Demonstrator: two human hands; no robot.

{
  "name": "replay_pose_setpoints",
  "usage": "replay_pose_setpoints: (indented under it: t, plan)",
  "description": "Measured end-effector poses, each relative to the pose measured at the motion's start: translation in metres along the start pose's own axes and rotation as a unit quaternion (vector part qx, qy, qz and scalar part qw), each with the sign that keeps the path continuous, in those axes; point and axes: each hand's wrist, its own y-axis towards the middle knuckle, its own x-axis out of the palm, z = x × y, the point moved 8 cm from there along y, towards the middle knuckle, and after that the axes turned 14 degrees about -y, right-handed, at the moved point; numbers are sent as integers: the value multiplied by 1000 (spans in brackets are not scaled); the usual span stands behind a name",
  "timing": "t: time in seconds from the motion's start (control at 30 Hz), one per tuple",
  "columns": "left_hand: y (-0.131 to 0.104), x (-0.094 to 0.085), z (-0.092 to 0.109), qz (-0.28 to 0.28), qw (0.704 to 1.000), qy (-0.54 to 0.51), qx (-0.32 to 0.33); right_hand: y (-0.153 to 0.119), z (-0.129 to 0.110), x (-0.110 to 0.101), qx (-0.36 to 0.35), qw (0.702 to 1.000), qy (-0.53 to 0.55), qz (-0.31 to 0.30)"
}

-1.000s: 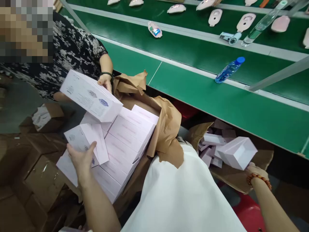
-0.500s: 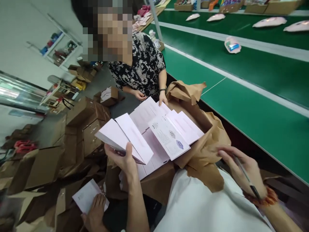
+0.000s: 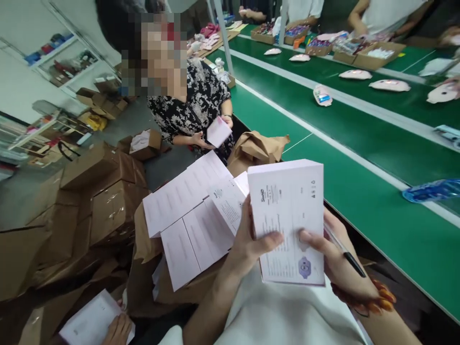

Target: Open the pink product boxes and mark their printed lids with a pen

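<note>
Both hands grip a pale pink box [image 3: 287, 215] at centre: left hand [image 3: 247, 239] fingers clasp its nine o'clock edge, right hand [image 3: 338, 258] fingers pinch its three o'clock edge with a pen [image 3: 345, 251].

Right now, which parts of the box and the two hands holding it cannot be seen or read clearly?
- Pink box, head view: the small print is too tiny to read; its back and bottom face away.
- Left hand: fingers other than the thumb are hidden behind the box.
- Right hand: palm turned away; the pen is partly covered by its fingers.
- Water bottle: blurred, cut by the right edge.
</note>
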Motion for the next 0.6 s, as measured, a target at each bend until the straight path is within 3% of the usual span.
replay_pose_setpoints:
  t: [0.07, 0.13, 0.2, 0.23, 0.27, 0.33, 0.43, 0.5, 0.6]
  plan:
    - [11, 10, -12, -30, 996, -60, -62, -2, -4, -8, 23, 999, -8, 35]
    - [19, 16, -16, -4, 994, -90, -60, -9, -13, -32, 27, 982, -16, 186]
    - [21, 21, -17, 28, 995, -89, -46, -27, -28, -57, -15, 936, -9, 351]
    - [21, 25, -17, 37, 995, -83, -43, -35, -36, -64, -47, 919, -7, 390]
    - [20, 27, -17, 46, 995, -77, -41, -40, -43, -68, -79, 915, -11, 394]
    - [20, 31, -16, 57, 995, -71, -41, -41, -56, -64, -123, 939, -43, 318]
    - [21, 37, -16, 41, 996, -70, -41, -43, -64, -57, -123, 957, -87, 247]
    - [22, 43, -15, 18, 997, -66, -32, -45, -67, -57, -112, 955, -87, 261]
    - [20, 51, -13, -6, 998, -67, -20, -50, -69, -64, -108, 929, -74, 347]
